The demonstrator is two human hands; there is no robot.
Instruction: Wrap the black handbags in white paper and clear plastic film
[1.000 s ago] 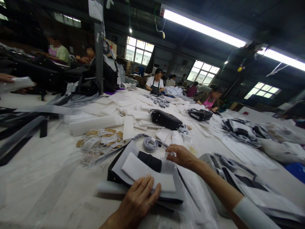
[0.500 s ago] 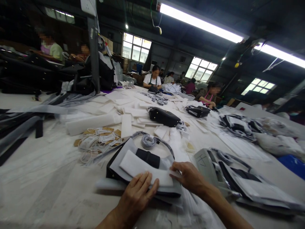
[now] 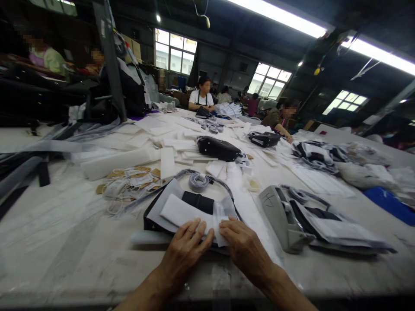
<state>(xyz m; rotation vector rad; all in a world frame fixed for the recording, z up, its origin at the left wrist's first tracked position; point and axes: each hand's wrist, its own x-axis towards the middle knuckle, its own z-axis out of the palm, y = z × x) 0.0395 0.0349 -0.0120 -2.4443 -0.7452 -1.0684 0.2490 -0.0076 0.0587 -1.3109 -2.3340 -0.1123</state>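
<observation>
A black handbag [image 3: 196, 202] lies flat on the white table [image 3: 65, 233] in front of me, partly covered by grey and white foam sheets [image 3: 177, 211]. My left hand [image 3: 184, 252] rests on the near edge of the white foam sheet, fingers stretched flat. My right hand [image 3: 241, 248] lies beside it, fingers pressed on the same sheet's right end. A coiled grey wrapped strap [image 3: 198, 180] sits just beyond the bag.
A pile of paper tags [image 3: 129, 183] lies to the left, and a grey tray of wrapped pieces [image 3: 285, 216] to the right. Two more black bags [image 3: 217, 148] sit farther along. Other people work at the far end and at the left.
My right hand has drawn back from beyond the bag to the near edge, beside my left hand. The view has tilted down.
</observation>
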